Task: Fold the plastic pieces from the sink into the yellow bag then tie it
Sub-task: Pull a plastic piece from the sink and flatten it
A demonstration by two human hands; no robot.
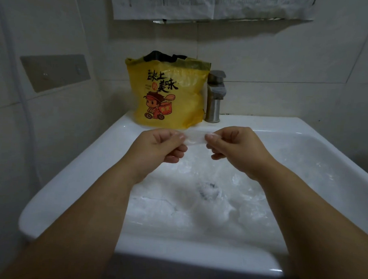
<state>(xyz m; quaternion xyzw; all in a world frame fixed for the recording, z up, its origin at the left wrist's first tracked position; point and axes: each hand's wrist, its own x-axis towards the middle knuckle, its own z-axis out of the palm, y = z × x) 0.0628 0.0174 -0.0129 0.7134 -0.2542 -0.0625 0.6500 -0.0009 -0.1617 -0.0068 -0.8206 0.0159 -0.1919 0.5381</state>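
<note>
Here left hand (157, 146) and right hand (235, 148) each pinched one end of the plastic (194, 138), likely best kept taut for folding.

White glazed wall tiles (287, 59) back a dull steel tap (214, 98). Left of it, a grey rectangular plate (55, 74); above it, printed paper sheets (205, 5).

Single head-worn view, forward and down, close over the sink (76, 164) toward the tiled wall (287, 59).

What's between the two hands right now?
A clear plastic piece, pinched at its ends by the left hand and right hand, stretched above the sink, per the head view.
</note>
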